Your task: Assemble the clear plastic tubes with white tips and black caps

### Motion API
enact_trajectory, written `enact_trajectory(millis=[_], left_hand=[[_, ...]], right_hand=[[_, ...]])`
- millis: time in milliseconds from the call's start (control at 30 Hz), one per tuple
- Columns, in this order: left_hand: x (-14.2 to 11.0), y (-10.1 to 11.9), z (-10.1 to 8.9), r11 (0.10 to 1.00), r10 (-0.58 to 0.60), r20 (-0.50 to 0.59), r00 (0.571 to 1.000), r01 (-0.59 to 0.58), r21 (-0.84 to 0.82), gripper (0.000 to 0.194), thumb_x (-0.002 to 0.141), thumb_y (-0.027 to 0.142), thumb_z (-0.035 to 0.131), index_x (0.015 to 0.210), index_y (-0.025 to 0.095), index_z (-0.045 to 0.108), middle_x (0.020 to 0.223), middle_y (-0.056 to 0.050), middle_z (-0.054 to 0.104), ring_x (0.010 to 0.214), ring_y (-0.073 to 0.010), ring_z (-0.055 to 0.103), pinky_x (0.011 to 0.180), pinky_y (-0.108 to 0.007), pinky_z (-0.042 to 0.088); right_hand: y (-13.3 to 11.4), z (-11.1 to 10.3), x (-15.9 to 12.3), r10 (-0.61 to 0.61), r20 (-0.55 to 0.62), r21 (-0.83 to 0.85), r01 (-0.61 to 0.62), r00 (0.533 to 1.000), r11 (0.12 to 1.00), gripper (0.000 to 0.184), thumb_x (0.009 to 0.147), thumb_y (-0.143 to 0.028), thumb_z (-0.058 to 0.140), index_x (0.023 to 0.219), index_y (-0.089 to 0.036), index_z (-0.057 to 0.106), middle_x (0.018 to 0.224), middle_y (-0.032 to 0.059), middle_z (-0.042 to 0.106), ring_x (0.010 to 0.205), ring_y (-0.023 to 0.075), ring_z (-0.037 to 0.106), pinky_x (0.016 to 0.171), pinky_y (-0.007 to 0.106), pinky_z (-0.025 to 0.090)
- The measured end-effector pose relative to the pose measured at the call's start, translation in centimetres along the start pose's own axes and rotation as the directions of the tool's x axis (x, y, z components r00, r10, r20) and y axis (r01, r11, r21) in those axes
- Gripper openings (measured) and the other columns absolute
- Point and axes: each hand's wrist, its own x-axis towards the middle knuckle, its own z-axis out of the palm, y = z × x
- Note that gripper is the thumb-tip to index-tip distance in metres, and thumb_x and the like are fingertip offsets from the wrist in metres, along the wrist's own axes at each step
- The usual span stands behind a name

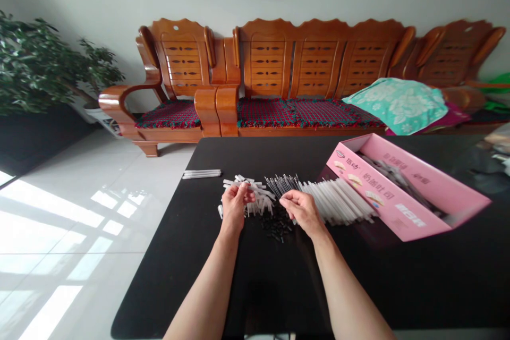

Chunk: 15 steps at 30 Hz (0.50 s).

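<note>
I'm clamping white tubes [258, 195] in my left hand [235, 207], right hand [303, 211] pinching something unclear, pink carton [398, 191] sitting by the table's [167, 276] right edge.

Just past my right hand [303, 211], the long outer side of a pink cardboard box [392, 212] carries the only print I can make out. Dark Chinese characters [370, 183] run along it and seem to read 奶酪吐司, "cheese toast", though the slant leaves me unsure. Left of them sits a small oval logo [340, 153], too tiny to read. Bold white lettering [410, 215] near the lower edge is too skewed to read, and so are the dark characters [400, 164] on the box's inner wall.
</note>
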Motion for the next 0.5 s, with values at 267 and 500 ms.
enact_trajectory(millis=[267,500], left_hand=[[0.09,0.29,-0.17,1.0,-0.005,0.01,1.0,0.005,-0.022,0.042,0.065,0.047,0.085,0.078,0.01,0.069,0.057,0.001,0.06,0.051,-0.0105,0.059,0.051,-0.021,0.05],[-0.14,-0.01,0.11,0.999,-0.036,0.155,0.987,0.036,0.002,0.036,0.071,0.043,0.083,0.079,0.011,0.07,0.058,0.0,0.061,0.051,-0.0111,0.06,0.05,-0.021,0.051]], right_hand=[[-0.55,0.25,-0.25,-0.091,0.021,-0.192,0.094,0.996,0.977,0.026,0.088,-0.041,0.062,0.087,-0.016,0.07,0.057,-0.0017,0.058,0.051,0.012,0.051,0.049,0.023,0.035],[-0.43,0.37,-0.22,-0.121,0.066,-0.102,0.128,0.99,0.987,0.03,0.093,-0.04,0.055,0.078,-0.017,0.066,0.055,-0.0019,0.059,0.049,0.0112,0.049,0.05,0.022,0.036]])
